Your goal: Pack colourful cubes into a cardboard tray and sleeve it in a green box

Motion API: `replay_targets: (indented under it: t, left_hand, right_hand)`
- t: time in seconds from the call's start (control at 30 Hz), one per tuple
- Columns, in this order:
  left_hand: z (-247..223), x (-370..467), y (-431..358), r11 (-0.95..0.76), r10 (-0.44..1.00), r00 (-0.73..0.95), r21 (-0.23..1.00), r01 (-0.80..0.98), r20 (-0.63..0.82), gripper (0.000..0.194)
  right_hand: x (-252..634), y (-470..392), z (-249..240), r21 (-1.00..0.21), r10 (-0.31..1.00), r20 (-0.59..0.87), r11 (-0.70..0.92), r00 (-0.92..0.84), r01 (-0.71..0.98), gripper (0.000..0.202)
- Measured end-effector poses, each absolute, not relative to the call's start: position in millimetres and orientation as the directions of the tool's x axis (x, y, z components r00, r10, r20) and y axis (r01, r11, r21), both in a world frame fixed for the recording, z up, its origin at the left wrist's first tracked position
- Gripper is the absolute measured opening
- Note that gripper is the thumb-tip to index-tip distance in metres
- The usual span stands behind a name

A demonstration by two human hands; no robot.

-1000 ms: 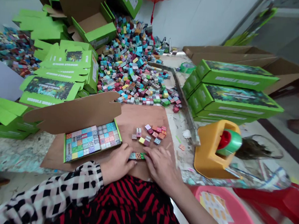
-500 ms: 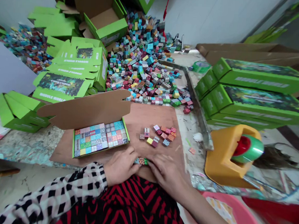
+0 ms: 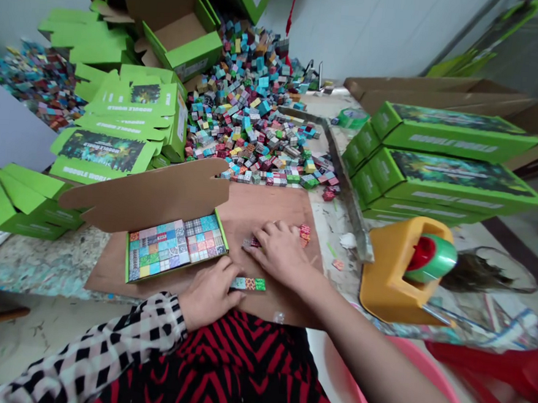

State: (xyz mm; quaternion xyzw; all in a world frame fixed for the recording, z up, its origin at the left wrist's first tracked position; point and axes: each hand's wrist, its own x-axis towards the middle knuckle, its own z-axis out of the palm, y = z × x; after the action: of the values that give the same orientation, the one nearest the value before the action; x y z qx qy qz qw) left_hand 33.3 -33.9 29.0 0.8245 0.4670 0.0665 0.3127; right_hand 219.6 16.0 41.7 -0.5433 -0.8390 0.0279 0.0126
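Note:
My left hand [image 3: 210, 292] rests at the brown board's near edge, thumb and fingers closed around the left end of a short row of small patterned cubes [image 3: 249, 283]. Over a loose group of cubes lies my right hand [image 3: 278, 251], palm down with its fingers apart. It covers most of that group; a few red cubes [image 3: 305, 235] show past its fingertips. Left of my hands, an open green box [image 3: 153, 276] holds patterned cubes packed in rows, its cardboard lid [image 3: 159, 194] raised behind them.
A large heap of loose cubes [image 3: 256, 121] lies at the back. Flattened green boxes [image 3: 102, 147] are piled on the left. Closed green boxes [image 3: 450, 177] are stacked on the right, behind a yellow tape dispenser [image 3: 383, 283]. A metal bar [image 3: 348, 188] borders the board's right side.
My right hand has left the right end of the cube row and moved forward onto the loose cubes. My left hand stays at the row's left end. The view has shifted slightly.

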Motion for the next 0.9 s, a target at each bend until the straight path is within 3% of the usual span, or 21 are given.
replay_targets:
  t: [0.2, 0.43, 0.63, 0.73, 0.9]
  left_hand:
    - [26, 26, -33, -0.294, 0.824, 0.544, 0.702, 0.649, -0.157, 0.035]
    - [22, 19, -38, -0.253, 0.845, 0.520, 0.765, 0.593, -0.124, 0.039]
    - [17, 18, -42, -0.108, 0.877, 0.445, 0.828, 0.551, -0.182, 0.045]
    - [13, 17, -43, -0.149, 0.863, 0.480, 0.830, 0.538, -0.156, 0.056]
    - [15, 15, -41, -0.223, 0.843, 0.520, 0.790, 0.571, -0.138, 0.059]
  right_hand:
    - [229, 14, 42, -0.097, 0.856, 0.012, 0.516, -0.517, 0.851, 0.033]
    - [223, 18, 49, -0.183, 0.780, -0.144, 0.583, -0.608, 0.791, 0.022]
    - [228, 6, 51, -0.332, 0.735, -0.172, 0.584, -0.657, 0.741, 0.021]
    - [235, 4, 53, -0.412, 0.718, -0.191, 0.560, -0.669, 0.719, 0.029]
    - [238, 9, 55, -0.429, 0.672, -0.242, 0.573, -0.700, 0.698, 0.027]
